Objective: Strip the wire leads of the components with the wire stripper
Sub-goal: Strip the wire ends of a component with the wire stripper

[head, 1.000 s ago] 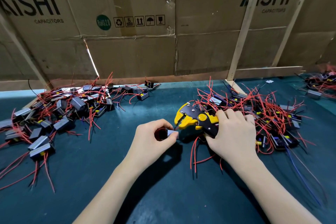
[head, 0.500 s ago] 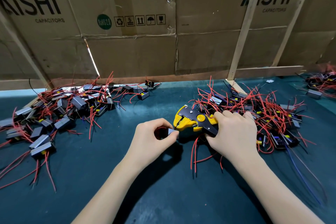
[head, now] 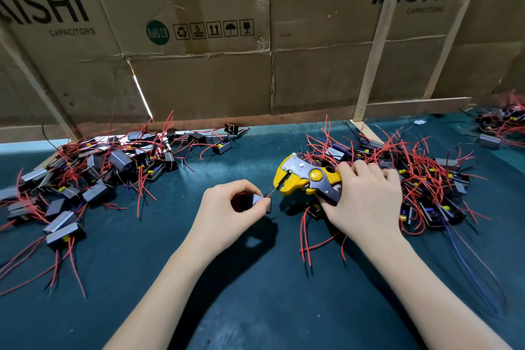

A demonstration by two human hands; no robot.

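Small grey box component [head: 260, 199] pinched in left hand [head: 227, 207], short red lead meeting nose of yellow-and-steel wire stripper [head: 305, 179], gripped by right hand [head: 366, 202]. Strip under way; tangled pile [head: 420, 173] right seemingly awaits, heap [head: 85, 179] left likely done.

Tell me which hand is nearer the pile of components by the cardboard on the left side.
Left. The left hand is right of that pile across bare mat, pinching a component; the right hand is farther right, gripping the stripper.

L hand [head: 227, 207] fingers curled in pinch, R hand [head: 366, 202] fingers wrapped tight.
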